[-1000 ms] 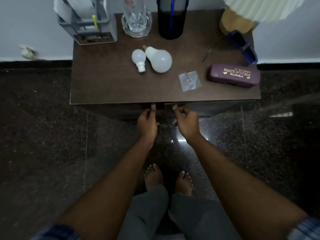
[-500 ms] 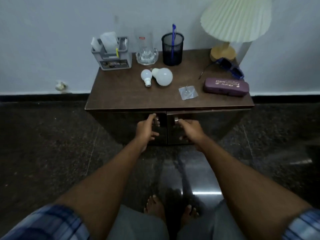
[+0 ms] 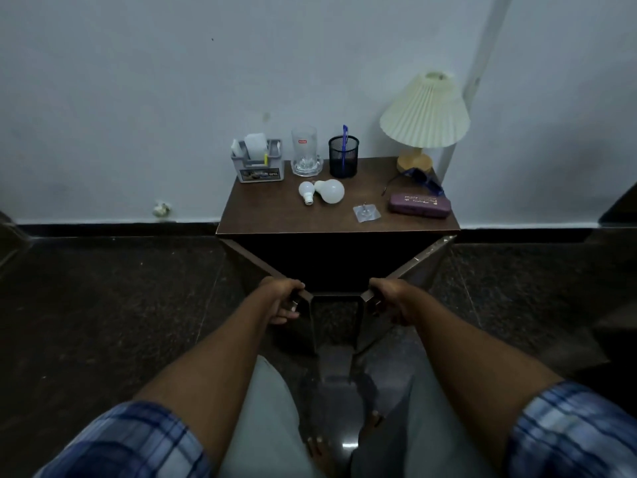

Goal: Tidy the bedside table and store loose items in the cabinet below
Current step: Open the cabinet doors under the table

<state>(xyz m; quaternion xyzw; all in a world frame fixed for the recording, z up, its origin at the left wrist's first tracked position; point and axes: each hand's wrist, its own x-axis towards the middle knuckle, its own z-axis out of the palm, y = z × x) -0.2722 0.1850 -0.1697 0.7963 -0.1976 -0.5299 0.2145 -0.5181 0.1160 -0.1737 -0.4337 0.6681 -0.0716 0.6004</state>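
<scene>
Curled fingers of the left hand (image 3: 282,301) grip the free edge of the left cabinet door (image 3: 256,262), and the right hand (image 3: 391,301) grips the right cabinet door (image 3: 422,270) in the same way. Both doors stand wide open, angled toward the person. The cabinet inside is too dark to make out.

The loose items lie on the bedside table (image 3: 272,215) above. At its back right stands a pleated lamp (image 3: 425,112). Along the back, from the left, are a grey organiser (image 3: 260,167), a glass mug (image 3: 305,151) and a black mesh pen cup (image 3: 343,158) holding a blue pen (image 3: 345,132). A purple glasses case (image 3: 420,205) lies near the right edge, with blue sunglasses (image 3: 425,179) just behind it. Mid-table, a large bulb (image 3: 331,190) and a small bulb (image 3: 306,190) lie touching. An adhesive hook (image 3: 366,212) sits near the front edge, left of the case.
</scene>
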